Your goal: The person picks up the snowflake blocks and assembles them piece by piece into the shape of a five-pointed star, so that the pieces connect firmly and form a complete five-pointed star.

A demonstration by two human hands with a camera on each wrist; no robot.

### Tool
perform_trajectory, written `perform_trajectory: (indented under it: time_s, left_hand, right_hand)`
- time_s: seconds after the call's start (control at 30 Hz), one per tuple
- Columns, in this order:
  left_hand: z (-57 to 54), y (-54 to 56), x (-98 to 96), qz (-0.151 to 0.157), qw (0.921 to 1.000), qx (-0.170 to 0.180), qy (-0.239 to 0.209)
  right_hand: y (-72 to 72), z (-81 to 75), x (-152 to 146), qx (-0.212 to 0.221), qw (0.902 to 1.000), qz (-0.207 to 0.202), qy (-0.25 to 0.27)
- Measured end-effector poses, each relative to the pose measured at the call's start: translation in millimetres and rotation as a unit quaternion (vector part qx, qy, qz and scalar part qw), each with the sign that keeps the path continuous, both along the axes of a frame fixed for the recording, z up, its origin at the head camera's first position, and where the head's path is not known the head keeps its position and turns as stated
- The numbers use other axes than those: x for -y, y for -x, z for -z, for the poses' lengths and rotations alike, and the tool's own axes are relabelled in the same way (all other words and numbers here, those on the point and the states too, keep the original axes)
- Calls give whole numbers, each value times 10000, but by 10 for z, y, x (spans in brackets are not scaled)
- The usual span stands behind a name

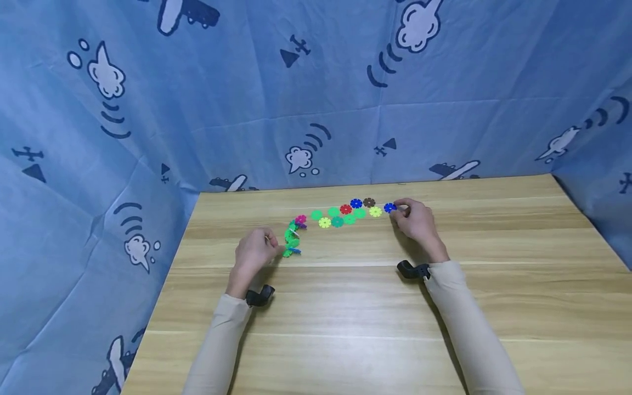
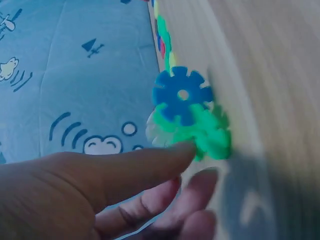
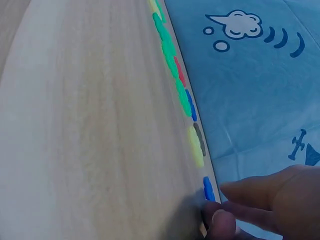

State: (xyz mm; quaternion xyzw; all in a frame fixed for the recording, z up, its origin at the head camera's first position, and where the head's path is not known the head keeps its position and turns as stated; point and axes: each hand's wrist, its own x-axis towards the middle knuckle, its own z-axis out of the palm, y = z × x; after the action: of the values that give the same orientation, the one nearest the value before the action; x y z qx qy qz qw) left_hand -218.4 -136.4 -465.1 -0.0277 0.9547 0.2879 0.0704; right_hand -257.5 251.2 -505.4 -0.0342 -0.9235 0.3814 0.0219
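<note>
My left hand (image 1: 255, 252) is at the near end of a cluster of joined plastic snowflake discs (image 1: 292, 235), mostly green. Its thumb tip overlaps a green disc (image 2: 212, 135) in the left wrist view, with a gap between thumb and fingers. A blue disc (image 2: 182, 92) stands up from this cluster. On the right, my right hand (image 1: 417, 222) pinches the edge of a loose blue snowflake disc (image 1: 389, 208) at the end of a row. Fingertips hide part of that disc in the right wrist view.
Loose discs lie flat between the hands: several green, a red one (image 1: 345, 209), a brown one (image 1: 369, 202), another blue one (image 1: 356, 203) and yellow ones (image 1: 375, 212). Behind the wooden table (image 1: 336, 307) hangs a blue patterned cloth (image 1: 316, 109).
</note>
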Motion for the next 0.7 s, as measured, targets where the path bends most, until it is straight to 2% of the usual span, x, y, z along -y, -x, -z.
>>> perform_trajectory:
  time_s: [0.1, 0.2, 0.33, 0.47, 0.6, 0.7]
  left_hand:
    - [-18, -18, 4, 89, 9990, -444, 8]
    - [-26, -23, -49, 298, 9950, -910, -267]
    - [-8, -4, -188, 617, 9874, -1371, -500]
    - [3, 49, -360, 886, 9798, -1734, -466]
    - [-52, 150, -511, 1033, 9743, -1967, -376]
    - [-107, 253, -629, 1265, 9767, -1731, -125]
  right_hand:
    - [14, 44, 1, 125, 9998, -159, -7]
    - [17, 73, 6, 7, 9998, -190, -75]
    - [16, 79, 28, -193, 9992, -177, -295]
    - [9, 101, 55, -311, 9981, -89, -519]
    - [3, 117, 82, -382, 9972, -99, -643]
    - [-7, 119, 74, -380, 9971, -64, -657]
